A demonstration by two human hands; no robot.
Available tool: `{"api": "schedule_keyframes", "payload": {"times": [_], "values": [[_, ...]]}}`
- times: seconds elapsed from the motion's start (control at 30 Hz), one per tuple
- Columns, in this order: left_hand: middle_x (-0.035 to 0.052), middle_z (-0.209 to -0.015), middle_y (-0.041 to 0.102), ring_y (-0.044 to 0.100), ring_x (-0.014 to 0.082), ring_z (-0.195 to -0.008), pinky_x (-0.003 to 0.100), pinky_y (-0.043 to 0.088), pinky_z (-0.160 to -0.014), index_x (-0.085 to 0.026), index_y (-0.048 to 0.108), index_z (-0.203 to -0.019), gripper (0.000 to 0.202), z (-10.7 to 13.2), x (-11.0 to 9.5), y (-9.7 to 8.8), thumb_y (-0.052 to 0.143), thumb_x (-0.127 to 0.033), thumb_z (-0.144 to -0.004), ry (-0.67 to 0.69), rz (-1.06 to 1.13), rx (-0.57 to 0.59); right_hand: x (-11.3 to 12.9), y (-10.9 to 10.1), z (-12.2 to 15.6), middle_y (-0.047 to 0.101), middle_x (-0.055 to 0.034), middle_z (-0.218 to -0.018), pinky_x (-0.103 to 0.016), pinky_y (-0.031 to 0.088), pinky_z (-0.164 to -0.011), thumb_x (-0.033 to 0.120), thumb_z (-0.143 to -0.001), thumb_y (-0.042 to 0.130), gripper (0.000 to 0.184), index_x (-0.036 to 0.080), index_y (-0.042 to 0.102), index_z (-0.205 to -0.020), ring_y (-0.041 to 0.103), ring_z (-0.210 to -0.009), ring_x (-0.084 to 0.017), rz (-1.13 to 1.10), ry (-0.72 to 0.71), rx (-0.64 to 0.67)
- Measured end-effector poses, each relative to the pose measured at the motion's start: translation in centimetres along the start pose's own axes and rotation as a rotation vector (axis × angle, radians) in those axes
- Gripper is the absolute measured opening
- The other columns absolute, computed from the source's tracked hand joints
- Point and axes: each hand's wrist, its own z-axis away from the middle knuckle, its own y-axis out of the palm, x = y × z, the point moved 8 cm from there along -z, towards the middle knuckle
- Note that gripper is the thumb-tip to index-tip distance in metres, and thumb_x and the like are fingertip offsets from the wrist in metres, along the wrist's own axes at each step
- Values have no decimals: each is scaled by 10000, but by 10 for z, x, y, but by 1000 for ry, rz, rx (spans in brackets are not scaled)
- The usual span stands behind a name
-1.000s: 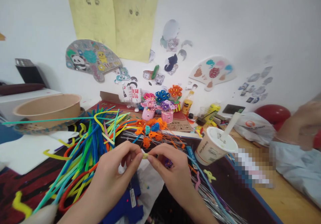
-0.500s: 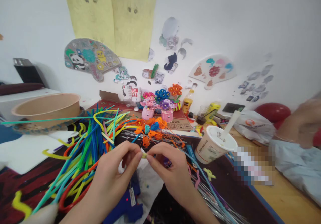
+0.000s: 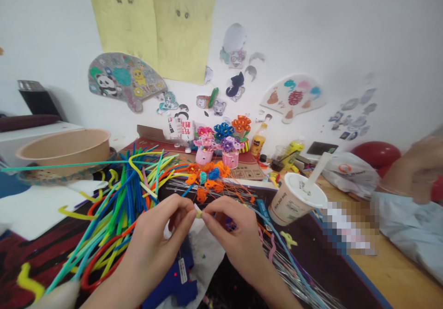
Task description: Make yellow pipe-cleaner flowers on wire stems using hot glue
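Note:
My left hand (image 3: 157, 239) and my right hand (image 3: 231, 233) meet at the fingertips low in the middle of the view. Both pinch one small pale yellow fuzzy piece (image 3: 199, 214) between thumb and forefinger. Something purple (image 3: 231, 224) shows under my right palm. A heap of coloured pipe cleaners (image 3: 124, 202) lies just left of my left hand. A blue glue gun (image 3: 175, 279) rests below my hands. Orange and blue pipe-cleaner flowers (image 3: 207, 179) on thin wires lie just beyond my fingers.
A lidded paper cup with a straw (image 3: 294, 200) stands right of my hands. Small flower pots (image 3: 221, 149) line the wall. A tan bowl (image 3: 65, 149) sits far left. Another person's hand (image 3: 415, 170) is at the right edge, above a pale cloth.
My hands hold the same pinch on the yellow piece and have barely shifted. The view moved slightly.

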Motion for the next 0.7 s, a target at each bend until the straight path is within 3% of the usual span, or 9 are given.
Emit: {"api": "schedule_keyframes", "payload": {"times": [0.7], "values": [[-76, -609, 527, 493, 87, -515, 162, 396, -501, -229, 573, -747, 195, 1, -2, 4, 527, -279, -930, 61, -8, 33, -3, 1, 0, 651, -20, -729, -235, 414, -543, 176, -869, 646, 118, 157, 687, -760, 538, -588, -121, -9, 19, 9]]}}
